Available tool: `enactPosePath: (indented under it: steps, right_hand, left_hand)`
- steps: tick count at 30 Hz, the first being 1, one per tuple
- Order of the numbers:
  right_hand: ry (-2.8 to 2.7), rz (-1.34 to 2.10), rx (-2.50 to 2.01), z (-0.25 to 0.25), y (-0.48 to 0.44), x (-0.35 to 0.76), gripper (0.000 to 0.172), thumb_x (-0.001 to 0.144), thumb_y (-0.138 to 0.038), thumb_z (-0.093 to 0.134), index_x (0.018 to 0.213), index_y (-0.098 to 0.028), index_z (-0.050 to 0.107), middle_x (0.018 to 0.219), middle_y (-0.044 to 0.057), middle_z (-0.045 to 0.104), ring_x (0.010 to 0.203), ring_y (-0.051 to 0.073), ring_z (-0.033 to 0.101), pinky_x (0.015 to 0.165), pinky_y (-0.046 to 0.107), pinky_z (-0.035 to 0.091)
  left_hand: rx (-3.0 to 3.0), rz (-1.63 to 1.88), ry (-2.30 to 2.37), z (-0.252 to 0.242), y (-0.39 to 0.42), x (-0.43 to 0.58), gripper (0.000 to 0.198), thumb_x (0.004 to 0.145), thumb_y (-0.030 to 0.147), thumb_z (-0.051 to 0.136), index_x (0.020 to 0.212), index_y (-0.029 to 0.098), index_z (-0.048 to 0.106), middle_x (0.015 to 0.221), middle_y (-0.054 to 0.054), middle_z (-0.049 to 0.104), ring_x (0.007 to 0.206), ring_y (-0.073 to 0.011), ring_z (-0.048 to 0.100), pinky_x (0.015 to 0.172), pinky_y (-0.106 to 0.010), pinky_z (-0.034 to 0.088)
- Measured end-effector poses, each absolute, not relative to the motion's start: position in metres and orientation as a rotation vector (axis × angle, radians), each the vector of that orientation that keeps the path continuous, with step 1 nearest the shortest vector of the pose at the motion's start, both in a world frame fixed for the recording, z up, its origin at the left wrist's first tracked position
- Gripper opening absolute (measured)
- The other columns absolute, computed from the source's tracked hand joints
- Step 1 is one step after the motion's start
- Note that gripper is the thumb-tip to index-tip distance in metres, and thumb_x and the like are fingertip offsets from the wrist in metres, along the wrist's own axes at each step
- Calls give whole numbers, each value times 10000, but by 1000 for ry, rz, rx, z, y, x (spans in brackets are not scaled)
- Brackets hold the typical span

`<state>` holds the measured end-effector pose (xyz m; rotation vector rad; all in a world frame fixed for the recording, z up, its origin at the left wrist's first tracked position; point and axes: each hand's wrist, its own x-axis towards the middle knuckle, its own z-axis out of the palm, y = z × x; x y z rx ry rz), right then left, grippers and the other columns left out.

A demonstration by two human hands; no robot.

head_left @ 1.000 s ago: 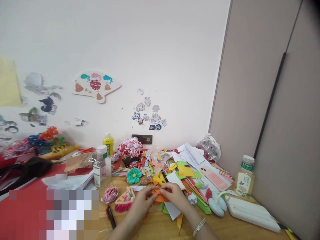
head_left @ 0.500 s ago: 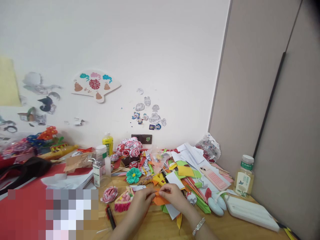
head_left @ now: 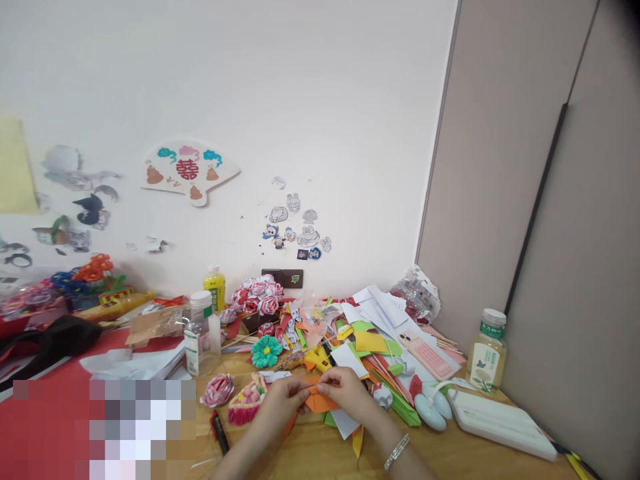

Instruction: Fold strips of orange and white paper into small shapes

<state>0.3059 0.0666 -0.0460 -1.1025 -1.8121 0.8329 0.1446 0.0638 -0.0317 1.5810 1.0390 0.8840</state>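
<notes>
"What is on your left?"

"On the wooden table (head_left: 310, 460), a pink-and-white paper rose (head_left: 217, 390), then a dark pen (head_left: 220, 433) closer to me, then a small wedge-shaped basket (head_left: 241, 415) with a bright pink side, just beside my left wrist."

"And your left hand?"

"My left hand (head_left: 280, 403) pinches the left end of a folded piece of orange paper (head_left: 321, 401) between thumb and fingers."

"Where exactly is the paper?"

"Straight ahead of me, between my hands. It seems to run crosswise, from one hand to the other, with its lower edge hanging toward me. My fingers hide its ends, so I can't tell its full length. Neither hand is nearer; both touch it."

"What does the right one do?"

"My right hand (head_left: 346, 393) grips the upper edge, thumb and fingertips together. Below it lies a white sheet (head_left: 345, 423)."

"Farther right?"

"A green paper strip (head_left: 406, 411), a pale blue rounded object (head_left: 432, 413), then a long white case (head_left: 503, 425)."
</notes>
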Motion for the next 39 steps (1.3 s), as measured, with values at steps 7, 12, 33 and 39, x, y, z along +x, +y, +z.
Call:
enactPosePath:
  steps: [7,12,33,39]
  right_hand:
    - [-1849,767,-1117,-47,66,306,145,696,-252,524,694,-150,627,658,-2,586,659,136,511,581,207,361]
    - [-1871,753,-1124,-44,64,304,148,696,-257,525,685,-156,633,656,1,596,658,143,521,588,215,370]
    - [-1840,783,-1162,-48,73,319,175,669,-252,543,776,-157,643,733,26,626,681,162,543,590,238,404]
    - [-1793,828,-1178,-52,80,323,179,665,-252,550,782,-151,639,729,33,628,673,162,552,582,243,414]
  left_hand:
    - [1504,885,1032,-28,61,146,281,547,388,600,619,118,622,520,6,600,476,-115,517,510,-232,408]
    - [1557,921,1089,-29,59,148,300,555,429,583,570,129,577,466,32,549,448,-105,493,474,-220,380]
    - [1661,972,1199,-31,65,143,238,599,380,504,550,150,544,434,24,545,438,-139,510,464,-239,381]
    - [1683,985,1223,-25,60,144,227,603,365,493,542,153,547,428,30,542,433,-126,497,462,-227,373]
